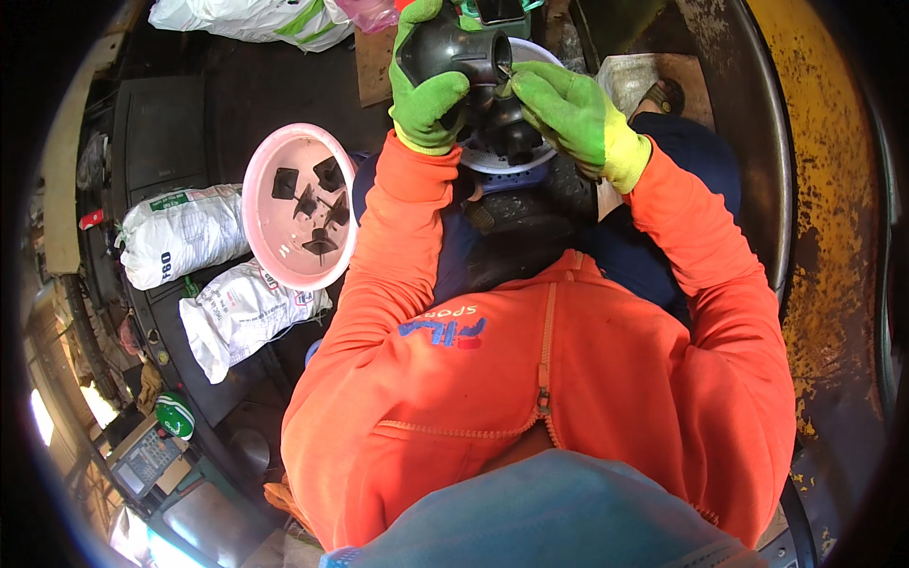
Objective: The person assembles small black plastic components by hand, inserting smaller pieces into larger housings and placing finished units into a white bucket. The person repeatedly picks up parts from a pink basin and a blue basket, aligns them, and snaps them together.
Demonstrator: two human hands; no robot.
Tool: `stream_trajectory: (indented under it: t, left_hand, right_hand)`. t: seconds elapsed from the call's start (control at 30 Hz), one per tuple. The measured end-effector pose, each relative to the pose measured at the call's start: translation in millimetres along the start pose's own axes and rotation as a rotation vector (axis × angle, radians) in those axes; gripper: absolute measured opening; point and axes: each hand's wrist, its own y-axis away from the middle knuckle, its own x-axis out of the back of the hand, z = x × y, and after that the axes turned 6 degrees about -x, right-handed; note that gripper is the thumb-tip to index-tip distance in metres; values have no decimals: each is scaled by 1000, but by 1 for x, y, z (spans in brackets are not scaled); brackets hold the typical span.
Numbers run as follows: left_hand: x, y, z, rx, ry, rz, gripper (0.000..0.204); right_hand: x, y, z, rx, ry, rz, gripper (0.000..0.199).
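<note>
My left hand (426,109), in a green and yellow glove, is closed around a black plastic pipe fitting (454,55) near the top of the head view. The fitting's round open end faces right. Right at that rim, my gloved right hand (579,118) has its thumb and fingers pinched together. A small thin piece shows at those fingertips, too small to name. Below both hands stands a white basin (544,55), partly hidden by them, with more black fittings (511,137) in it.
To the left, a pink basin (270,241) holds several small black plastic pieces (317,204). White printed sacks (185,237) lie beyond it. A worn yellow metal panel (819,189) rises at the right. A green and white helmet (174,417) sits at lower left near a control panel (144,461).
</note>
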Motion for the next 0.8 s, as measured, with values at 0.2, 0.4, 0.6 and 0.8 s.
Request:
stream_trajectory:
  t: [0.2, 0.4, 0.6, 0.8]
  left_hand:
    - [-6, 2, -2, -89, -189, -44, 74]
    - [-2, -2, -12, -347, -416, -160, 72]
    - [11, -9, -10, -543, -719, -408, 73]
    - [17, -10, -11, -565, -889, -388, 77]
  right_hand:
    - [-1, 15, -17, -239, -231, -29, 26]
    - [0, 22, -23, -330, -416, -62, 34]
    - [9, 23, -25, -408, -510, -142, 34]
    - [19, 13, -25, -394, -856, -330, 34]
